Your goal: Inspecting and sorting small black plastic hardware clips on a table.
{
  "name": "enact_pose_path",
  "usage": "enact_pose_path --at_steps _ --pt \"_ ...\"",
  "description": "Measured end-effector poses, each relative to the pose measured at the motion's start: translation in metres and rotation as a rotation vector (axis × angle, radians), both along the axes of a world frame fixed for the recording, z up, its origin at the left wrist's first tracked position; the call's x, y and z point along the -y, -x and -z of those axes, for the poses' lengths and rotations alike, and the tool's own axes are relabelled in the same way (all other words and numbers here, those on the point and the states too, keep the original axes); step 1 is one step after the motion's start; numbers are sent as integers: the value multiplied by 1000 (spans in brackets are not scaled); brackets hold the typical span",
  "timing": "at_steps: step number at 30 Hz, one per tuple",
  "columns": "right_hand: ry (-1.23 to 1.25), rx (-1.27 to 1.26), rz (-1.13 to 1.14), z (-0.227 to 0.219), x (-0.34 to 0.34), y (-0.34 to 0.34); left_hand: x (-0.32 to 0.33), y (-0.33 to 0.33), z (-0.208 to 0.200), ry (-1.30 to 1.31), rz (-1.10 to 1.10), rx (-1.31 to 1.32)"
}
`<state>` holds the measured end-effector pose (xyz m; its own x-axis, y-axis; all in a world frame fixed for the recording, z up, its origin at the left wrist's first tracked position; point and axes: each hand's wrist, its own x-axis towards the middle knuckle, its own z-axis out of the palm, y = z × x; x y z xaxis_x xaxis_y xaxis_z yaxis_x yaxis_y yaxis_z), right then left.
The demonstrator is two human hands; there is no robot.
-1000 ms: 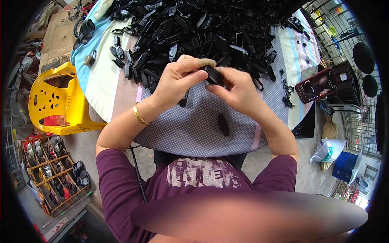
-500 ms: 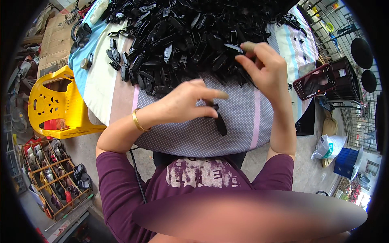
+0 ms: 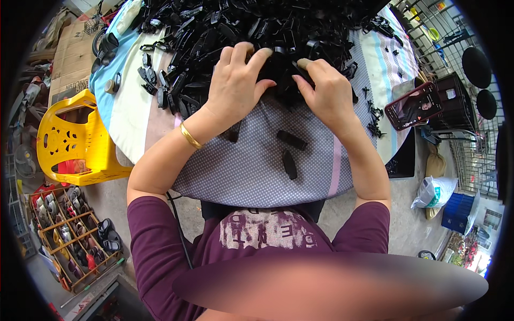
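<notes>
A large heap of small black plastic pieces (image 3: 187,51), elongated and partly shiny, covers the far part of the table; I cannot make out their exact kind. My left hand (image 3: 235,80) reaches to the heap's near edge, fingers bent over the pieces and thumb held apart. Beside it, my right hand (image 3: 327,88) is at the same edge, index finger and thumb apart with black pieces close to their tips. Fingertip covers show on some fingers. On the cloth between my forearms lie two loose pieces, a bar-shaped one (image 3: 292,140) and a pointed oval one (image 3: 289,164).
A patterned cloth (image 3: 241,182) covers the round table. Tiny black parts (image 3: 375,120) are scattered at the right, near a propped phone (image 3: 415,106). A yellow plastic chair (image 3: 80,139) stands at left, above a shoe rack (image 3: 72,235). Wire racks (image 3: 460,43) line the right side.
My left hand has moved away from the near cloth up to the heap. My right hand has come lower and inward. A bar-shaped piece now lies on the cloth by the oval one.
</notes>
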<state>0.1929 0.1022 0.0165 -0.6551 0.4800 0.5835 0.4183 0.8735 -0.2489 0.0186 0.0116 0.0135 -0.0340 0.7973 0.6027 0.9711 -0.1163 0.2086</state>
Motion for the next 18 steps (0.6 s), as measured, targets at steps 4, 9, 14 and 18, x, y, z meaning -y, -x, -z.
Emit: enact_pose_path --at_steps 4,9,14,18 --pt "130 -46 -9 4 2 3 -12 2 -1 -78 98 -59" --pt "247 -151 -31 4 -2 1 -27 8 -7 75 140 -65" --pt "428 -351 -38 -3 -14 -5 -32 9 -3 10 248 -84" --pt "621 -562 -157 1 -15 -5 -23 6 -3 15 226 -75"
